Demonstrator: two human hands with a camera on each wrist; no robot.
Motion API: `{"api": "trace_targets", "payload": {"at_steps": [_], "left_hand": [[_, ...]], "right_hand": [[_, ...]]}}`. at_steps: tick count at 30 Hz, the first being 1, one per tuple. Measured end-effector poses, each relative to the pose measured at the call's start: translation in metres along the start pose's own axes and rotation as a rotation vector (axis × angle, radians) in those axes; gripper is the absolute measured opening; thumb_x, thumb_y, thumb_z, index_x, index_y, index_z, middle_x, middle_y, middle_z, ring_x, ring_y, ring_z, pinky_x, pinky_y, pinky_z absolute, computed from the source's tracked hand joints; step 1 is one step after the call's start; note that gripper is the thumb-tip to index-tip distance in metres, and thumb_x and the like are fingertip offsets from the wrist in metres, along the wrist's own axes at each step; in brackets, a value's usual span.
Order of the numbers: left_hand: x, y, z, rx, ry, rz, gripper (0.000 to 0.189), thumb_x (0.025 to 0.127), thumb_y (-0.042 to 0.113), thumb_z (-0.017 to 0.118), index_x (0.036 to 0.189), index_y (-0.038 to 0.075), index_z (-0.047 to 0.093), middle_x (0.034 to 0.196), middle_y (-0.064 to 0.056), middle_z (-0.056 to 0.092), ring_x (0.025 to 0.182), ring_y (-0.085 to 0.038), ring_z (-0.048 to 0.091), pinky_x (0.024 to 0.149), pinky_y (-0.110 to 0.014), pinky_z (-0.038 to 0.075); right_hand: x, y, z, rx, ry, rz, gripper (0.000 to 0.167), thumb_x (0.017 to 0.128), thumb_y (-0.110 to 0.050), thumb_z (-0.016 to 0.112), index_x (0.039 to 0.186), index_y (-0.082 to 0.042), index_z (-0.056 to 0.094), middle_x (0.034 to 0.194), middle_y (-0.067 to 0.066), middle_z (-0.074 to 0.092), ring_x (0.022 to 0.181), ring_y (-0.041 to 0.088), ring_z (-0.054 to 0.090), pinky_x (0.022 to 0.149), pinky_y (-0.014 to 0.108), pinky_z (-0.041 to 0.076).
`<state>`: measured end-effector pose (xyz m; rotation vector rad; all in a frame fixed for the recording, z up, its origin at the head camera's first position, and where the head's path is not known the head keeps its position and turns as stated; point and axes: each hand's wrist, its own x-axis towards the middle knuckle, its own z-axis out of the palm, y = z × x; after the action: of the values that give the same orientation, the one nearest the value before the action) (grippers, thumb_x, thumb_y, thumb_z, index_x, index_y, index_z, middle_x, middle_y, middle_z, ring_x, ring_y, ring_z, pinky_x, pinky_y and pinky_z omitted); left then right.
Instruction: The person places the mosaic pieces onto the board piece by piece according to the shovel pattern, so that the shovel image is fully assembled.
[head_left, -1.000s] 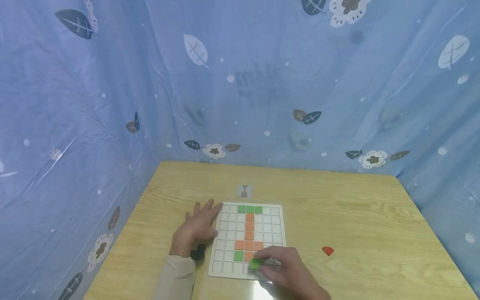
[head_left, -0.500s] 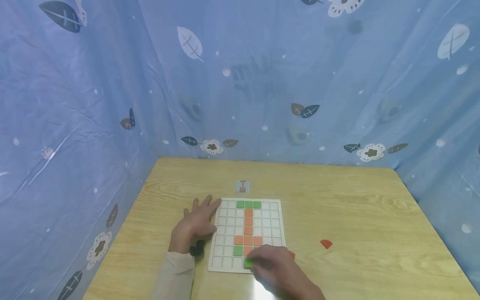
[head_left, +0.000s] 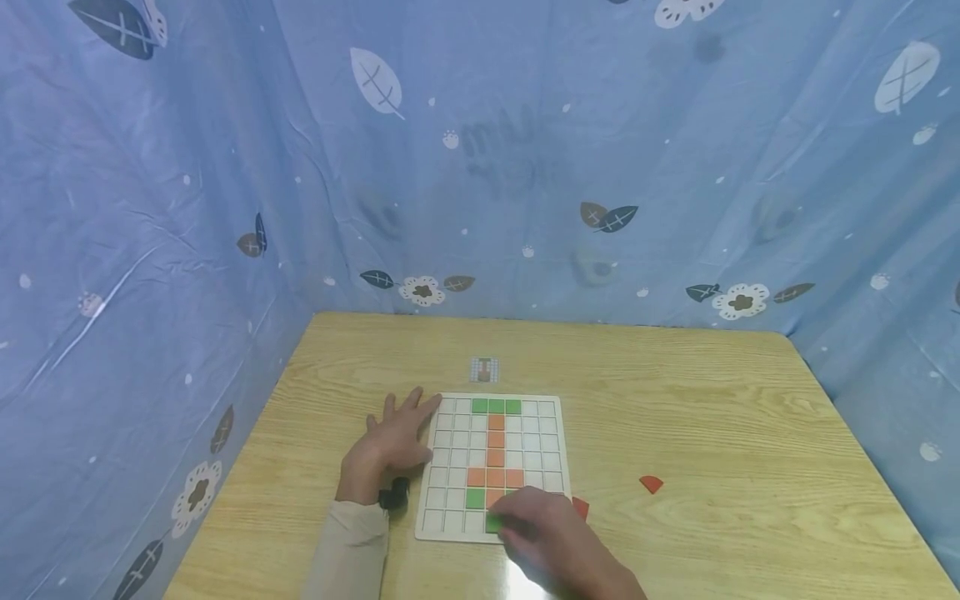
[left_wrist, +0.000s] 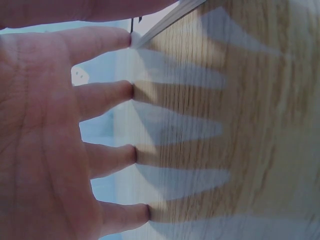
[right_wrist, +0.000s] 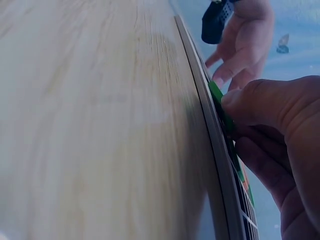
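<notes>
A white gridded board (head_left: 447, 458) lies on the table with green and orange square tiles set in its cells. My left hand (head_left: 390, 446) is spread out beside it, fingers straight and touching its left edge; the left wrist view shows the palm and fingertips (left_wrist: 125, 90) against the wooden surface. Over the board's bottom row, my right hand (head_left: 551, 529) pinches a green square tile (head_left: 492, 523). In the right wrist view the thumb (right_wrist: 250, 102) presses on that green tile (right_wrist: 216, 95) at the board's rim. The right hand hides the board's lower right cells.
Above the board lies a small card (head_left: 484, 370) printed with a grid pattern. A red fan-shaped piece (head_left: 651, 484) rests on the table to the right. Another red piece (head_left: 581, 508) shows just behind my right hand. A patterned blue curtain (head_left: 480, 167) hangs around the table.
My right hand has moved slightly left and toward the board's bottom row with the green tile. The red piece behind it has come into view. My left hand stays against the board.
</notes>
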<state>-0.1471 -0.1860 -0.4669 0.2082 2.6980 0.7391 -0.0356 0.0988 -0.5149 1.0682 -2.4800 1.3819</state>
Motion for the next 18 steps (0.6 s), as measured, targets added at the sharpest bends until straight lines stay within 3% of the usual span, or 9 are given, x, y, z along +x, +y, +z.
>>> {"api": "trace_targets", "payload": {"at_steps": [7, 18], "left_hand": [[0.005, -0.0051, 0.004, -0.002, 0.012, 0.015, 0.094, 0.079, 0.007, 0.077, 0.168, 0.017, 0.046, 0.179, -0.024, 0.026, 0.163, -0.066, 0.005, 0.119, -0.093, 0.003], [0.0005, -0.0007, -0.0015, 0.035, -0.009, 0.001, 0.093, 0.084, 0.007, 0.079, 0.169, 0.016, 0.043, 0.18, -0.024, 0.024, 0.164, -0.063, 0.006, 0.122, -0.09, 0.006]], "right_hand": [[0.0005, 0.0008, 0.0021, -0.018, 0.001, 0.014, 0.036, 0.087, 0.007, 0.08, 0.112, -0.018, 0.079, 0.1, -0.01, 0.076, 0.088, 0.0, 0.064, 0.079, 0.014, 0.056], [0.0009, 0.0011, 0.0024, -0.003, 0.0, 0.02, 0.036, 0.088, 0.006, 0.079, 0.114, -0.018, 0.078, 0.101, -0.01, 0.076, 0.088, 0.0, 0.065, 0.08, 0.013, 0.056]]}}
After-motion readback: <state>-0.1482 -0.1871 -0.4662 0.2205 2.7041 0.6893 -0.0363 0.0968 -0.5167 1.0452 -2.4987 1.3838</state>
